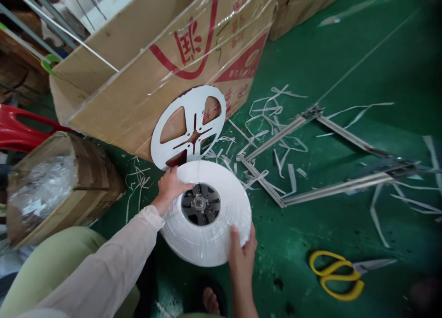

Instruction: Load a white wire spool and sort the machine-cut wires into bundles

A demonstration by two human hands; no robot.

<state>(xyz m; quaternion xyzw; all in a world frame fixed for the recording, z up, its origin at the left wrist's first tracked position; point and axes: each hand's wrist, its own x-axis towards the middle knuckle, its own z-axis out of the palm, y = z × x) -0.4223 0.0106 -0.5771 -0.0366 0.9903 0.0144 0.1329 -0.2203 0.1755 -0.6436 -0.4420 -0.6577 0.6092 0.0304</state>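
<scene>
A large roll of white strapping tape [214,242] is in both my hands, seen from above with a black hub [200,205] at its middle. My left hand [171,189] grips its upper left side, the thumb lying over the flat face. On the lower right edge my right hand [242,249] holds the rim, thumb on top and fingers along the side. Just beyond the roll, a white slotted reel flange [168,114] leans against a big cardboard box [131,104].
Yellow-handled scissors [340,274] lie on the green floor at the right. A hinged metal frame [341,187] stands low among scattered strap scraps [292,177]. On the left are a small carton [91,170] with clear plastic and a red plastic chair [27,124].
</scene>
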